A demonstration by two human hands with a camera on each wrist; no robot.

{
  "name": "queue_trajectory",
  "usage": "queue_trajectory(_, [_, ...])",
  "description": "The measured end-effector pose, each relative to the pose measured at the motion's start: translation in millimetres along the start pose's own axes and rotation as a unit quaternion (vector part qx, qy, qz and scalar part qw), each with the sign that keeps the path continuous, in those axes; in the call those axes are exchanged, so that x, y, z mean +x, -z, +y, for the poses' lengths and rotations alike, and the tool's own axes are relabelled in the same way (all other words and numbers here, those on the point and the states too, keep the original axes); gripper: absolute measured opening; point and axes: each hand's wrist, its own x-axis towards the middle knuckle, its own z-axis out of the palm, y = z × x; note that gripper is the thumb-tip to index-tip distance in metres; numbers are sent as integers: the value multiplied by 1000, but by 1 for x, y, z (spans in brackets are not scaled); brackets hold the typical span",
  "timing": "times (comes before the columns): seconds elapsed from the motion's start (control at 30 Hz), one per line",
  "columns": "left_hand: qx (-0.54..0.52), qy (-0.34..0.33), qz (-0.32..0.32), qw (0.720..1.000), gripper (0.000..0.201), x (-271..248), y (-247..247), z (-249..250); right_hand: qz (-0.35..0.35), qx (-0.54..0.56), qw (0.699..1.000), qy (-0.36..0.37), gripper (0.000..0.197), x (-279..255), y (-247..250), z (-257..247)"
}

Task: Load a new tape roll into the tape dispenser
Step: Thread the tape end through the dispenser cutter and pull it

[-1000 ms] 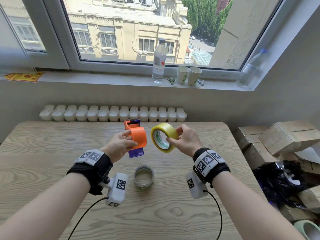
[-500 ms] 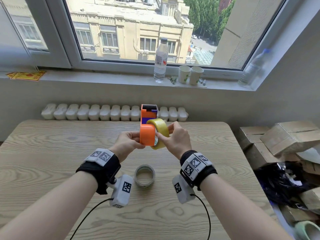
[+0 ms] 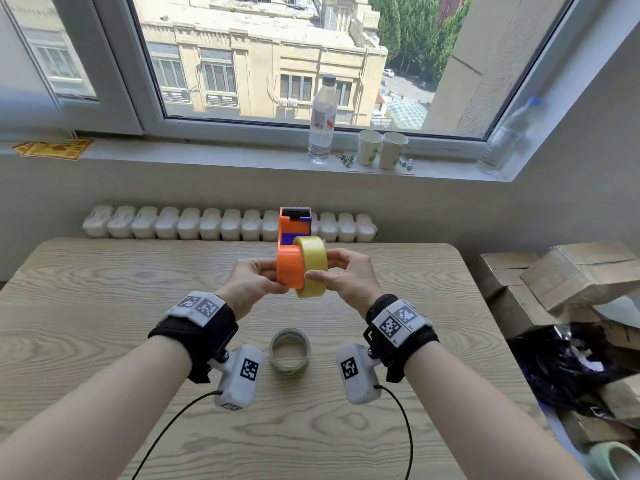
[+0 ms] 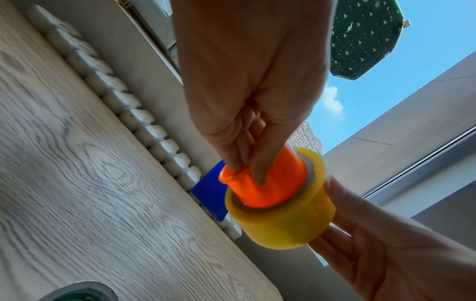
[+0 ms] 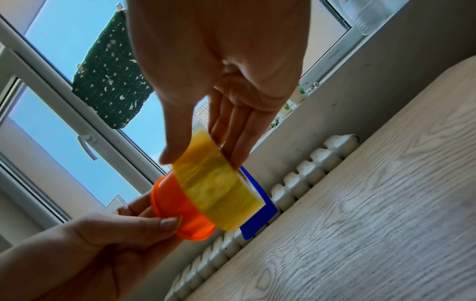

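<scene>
Setting: a wood-grain table (image 3: 104, 341) under a wide window, with a white ribbed radiator along the table's far edge. All positions below are referred to the tape dispenser (image 3: 290, 268).

The dispenser, orange with a blue plate, is held in the air above the middle of the table, cutter end pointing away from the person. The left hand (image 3: 249, 284) grips its orange hub from the left; the left wrist view shows fingers hooked into the hub's open end and the thumb on its outer wall. The yellow tape roll (image 3: 311, 266) sits on the right side of the dispenser, its core partly over the hub, part of the hub bare. The right hand (image 3: 346, 275) pinches the roll, thumb on the near rim, fingers nearly straight across the far side.

A grey spent core (image 3: 289, 351) lies on the table below the dispenser, nearer the person.

Assessment: the roll appears part-seated only. To finish well, keep the roll square to the hub, press evenly on the rim rather than one edge, and brace with the left hand against the push. Unwind direction cannot be confirmed.
</scene>
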Motion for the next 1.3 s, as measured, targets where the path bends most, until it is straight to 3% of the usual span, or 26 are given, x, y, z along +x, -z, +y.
queue_trajectory(0.43, [-115,43,-128,984,52,-8,-9,17,-54,-7,998,44,45,0,-8,1])
queue_trajectory(0.57, [-98,39,-95,990,47,-8,-13,13,-95,-94,989,68,54,-1,-5,-4])
queue_trajectory(0.67, [-41,20,-95,994,52,-8,-12,10,-57,-83,993,64,60,4,-1,-6])
queue_trajectory(0.83, [-19,2,-141,990,50,-11,-14,8,-22,-152,982,106,34,8,-2,-7])
queue_trajectory(1.0, [0,-11,-110,994,54,-13,-19,8,29,-133,980,142,10,10,-4,-3])
queue_trajectory(1.13, [65,-20,-71,995,61,-13,-21,7,13,-150,975,163,5,6,-9,-4])
queue_trajectory(1.3, [125,-16,-47,991,40,-12,-25,3,14,-196,970,145,6,7,-13,-3])
